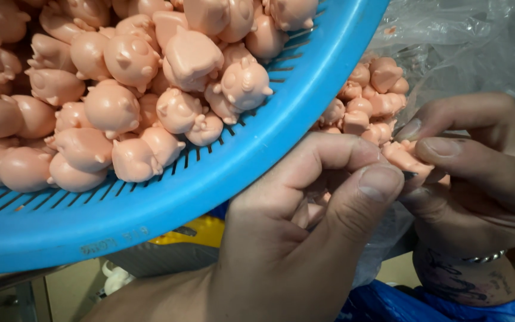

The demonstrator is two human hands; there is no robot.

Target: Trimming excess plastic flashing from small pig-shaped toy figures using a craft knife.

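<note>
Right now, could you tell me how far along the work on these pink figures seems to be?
Done: some pink figures lie in the clear plastic bag. In hand: the left hand and right hand hold one figure between the fingertips. Left: the blue basket is heaped with figures, so most looks undone.

Bright, even overhead light, soft glare on the plastic bag (460, 36), slight blur on near fingers (377, 185)
</note>
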